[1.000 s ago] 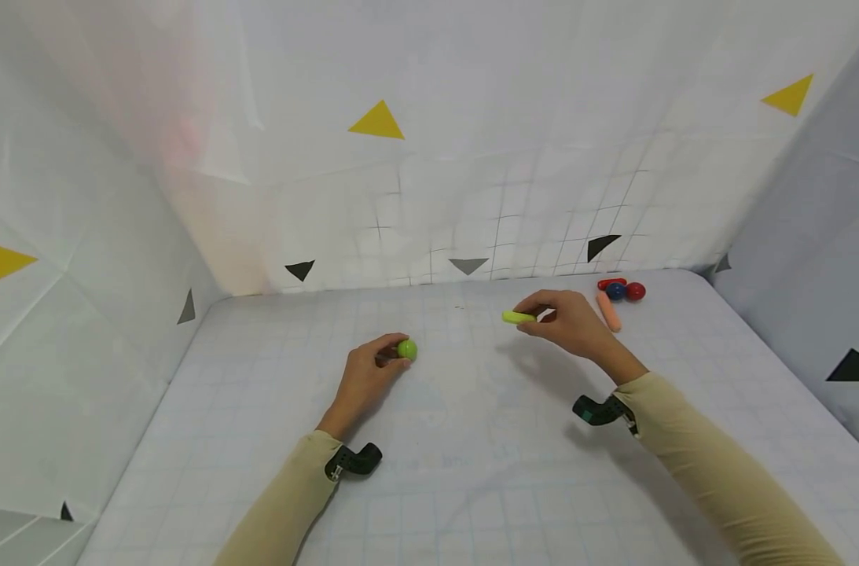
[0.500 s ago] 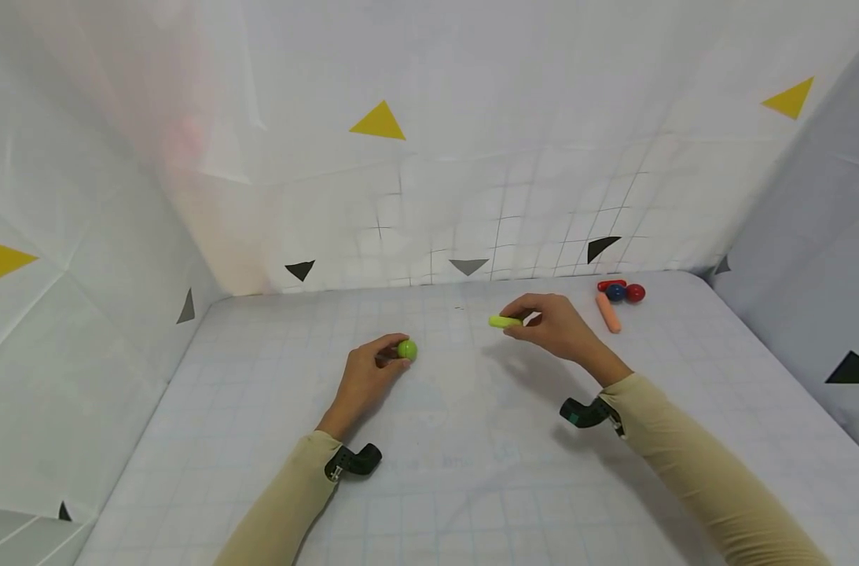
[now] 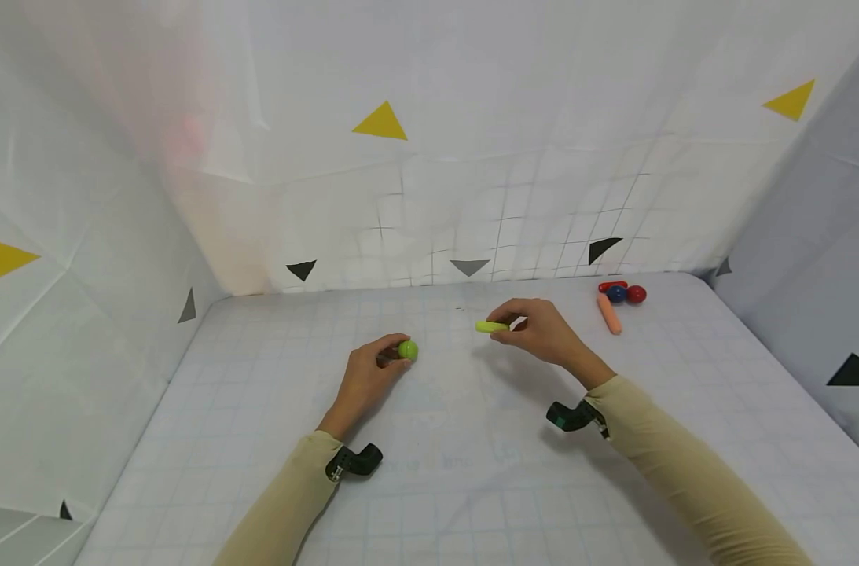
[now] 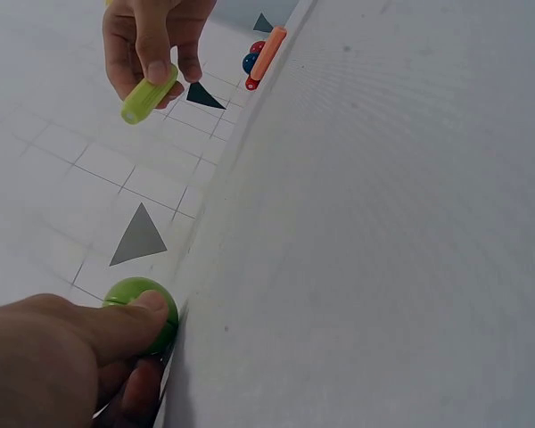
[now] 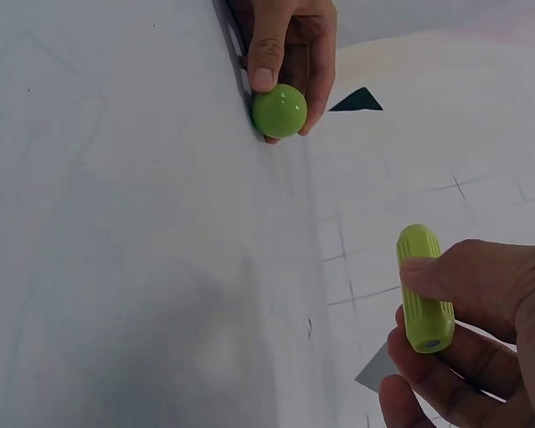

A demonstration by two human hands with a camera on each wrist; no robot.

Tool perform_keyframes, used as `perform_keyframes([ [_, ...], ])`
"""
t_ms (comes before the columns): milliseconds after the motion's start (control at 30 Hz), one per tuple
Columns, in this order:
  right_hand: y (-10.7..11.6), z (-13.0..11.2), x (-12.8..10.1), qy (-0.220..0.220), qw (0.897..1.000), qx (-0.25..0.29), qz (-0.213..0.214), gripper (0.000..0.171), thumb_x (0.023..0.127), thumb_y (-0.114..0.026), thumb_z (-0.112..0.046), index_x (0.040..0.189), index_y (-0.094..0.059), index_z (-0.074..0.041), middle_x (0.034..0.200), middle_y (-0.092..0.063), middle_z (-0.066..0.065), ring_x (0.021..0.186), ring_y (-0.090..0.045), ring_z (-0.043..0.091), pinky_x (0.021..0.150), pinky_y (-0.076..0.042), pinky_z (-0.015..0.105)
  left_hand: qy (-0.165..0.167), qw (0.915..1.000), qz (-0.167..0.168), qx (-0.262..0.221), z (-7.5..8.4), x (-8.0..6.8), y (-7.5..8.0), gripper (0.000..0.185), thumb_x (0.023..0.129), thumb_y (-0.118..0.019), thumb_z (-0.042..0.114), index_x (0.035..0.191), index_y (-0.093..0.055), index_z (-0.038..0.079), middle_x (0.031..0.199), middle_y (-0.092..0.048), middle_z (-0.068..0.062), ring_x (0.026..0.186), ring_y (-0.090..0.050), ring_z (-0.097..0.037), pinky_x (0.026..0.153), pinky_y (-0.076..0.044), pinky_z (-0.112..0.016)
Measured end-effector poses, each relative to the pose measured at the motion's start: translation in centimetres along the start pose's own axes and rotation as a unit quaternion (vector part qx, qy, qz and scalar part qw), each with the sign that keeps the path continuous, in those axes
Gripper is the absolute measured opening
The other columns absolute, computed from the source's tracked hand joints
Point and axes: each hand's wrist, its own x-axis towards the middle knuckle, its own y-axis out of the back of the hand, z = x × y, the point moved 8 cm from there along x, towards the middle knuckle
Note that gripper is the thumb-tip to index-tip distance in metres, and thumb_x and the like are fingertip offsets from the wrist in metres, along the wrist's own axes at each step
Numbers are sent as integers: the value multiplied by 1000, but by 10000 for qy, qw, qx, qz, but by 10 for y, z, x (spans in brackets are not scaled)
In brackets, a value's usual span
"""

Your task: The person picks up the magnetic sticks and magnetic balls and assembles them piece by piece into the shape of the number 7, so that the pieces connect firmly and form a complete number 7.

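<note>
My left hand pinches a glossy green ball between thumb and fingers, low at the table surface. A thin seam crosses the ball in the left wrist view. To the right, my right hand holds a short yellow-green rod above the table, its shadow falling below. The rod is ribbed, with tapered ends and a grey disc in the end that shows. Thumb on one side and fingers on the other grip it. Its free end points left toward the ball, with a gap between them.
At the back right lie an orange rod, a red rod, a dark blue ball and a red ball, close together. White sheeting walls with yellow and dark triangles enclose the table at the back and sides.
My right hand has moved left and slightly nearer to me with the yellow-green rod, narrowing the gap to the green ball. My left hand and the ball have stayed in place.
</note>
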Motion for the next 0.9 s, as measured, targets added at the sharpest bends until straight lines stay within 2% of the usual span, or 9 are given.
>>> perform_keyframes([
  [533, -24, -4, 10, 22, 9997, 205, -99, 22, 78, -78, -16, 99, -70, -18, 91, -65, -9, 82, -59, 10, 68, -50, 31, -5, 10000, 7, -79, 2, -1, 0, 38, 83, -73, 17, 120, -64, 16, 96, -65, 4, 84, -59, -11, 73, -48, -32],
  [900, -43, -9, 17, 14, 9996, 257, -144, 21, 78, -77, -18, 97, -70, -19, 92, -64, -10, 82, -59, 9, 68, -50, 29, 95, 10000, -8, -25, 3, -1, 0, 38, 83, -72, 18, 120, -64, 17, 97, -65, 4, 85, -59, -11, 74, -48, -32],
])
